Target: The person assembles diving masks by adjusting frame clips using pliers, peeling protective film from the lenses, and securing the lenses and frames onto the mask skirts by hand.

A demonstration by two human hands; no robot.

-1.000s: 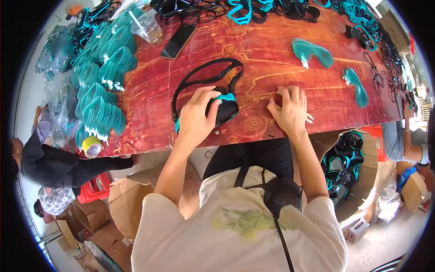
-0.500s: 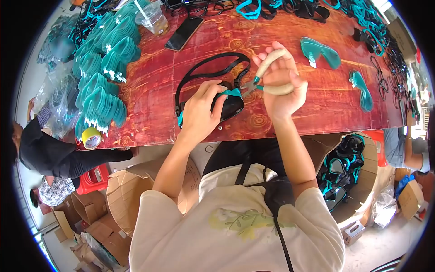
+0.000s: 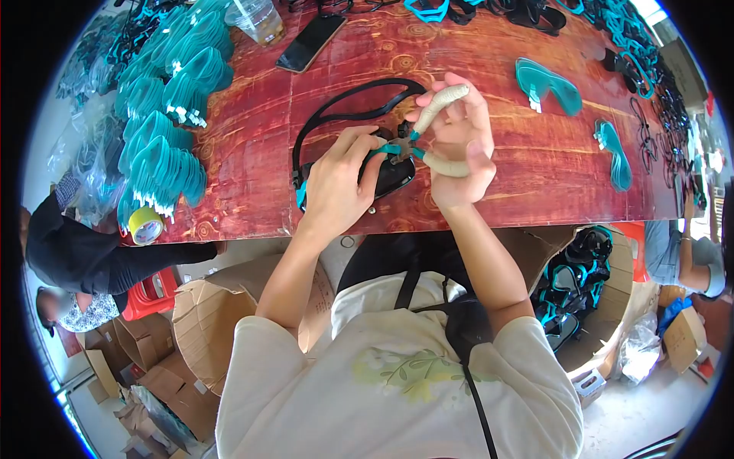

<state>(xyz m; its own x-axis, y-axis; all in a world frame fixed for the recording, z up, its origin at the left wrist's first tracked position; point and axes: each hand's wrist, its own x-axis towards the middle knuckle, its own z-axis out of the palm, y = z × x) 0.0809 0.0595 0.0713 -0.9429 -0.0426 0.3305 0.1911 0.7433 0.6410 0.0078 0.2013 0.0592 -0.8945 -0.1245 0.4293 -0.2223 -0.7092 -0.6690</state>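
Pliers shifted left in head view, tips now at teal strip of goggles, contact unclear. Left hand pinches goggles near front table edge; right hand loosely cups spread handles. Bare wood rightward.

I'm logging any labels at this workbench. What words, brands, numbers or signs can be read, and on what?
No text can be read with certainty.
Yellow tape roll: marks on its end face, too small and blurred.
Cardboard carton beside the lap: faint print, too blurred.
Smartphone: dark screen, no text visible.
Shirt: leafy print, no lettering visible.
Pliers and diving mask: no lettering discernible.
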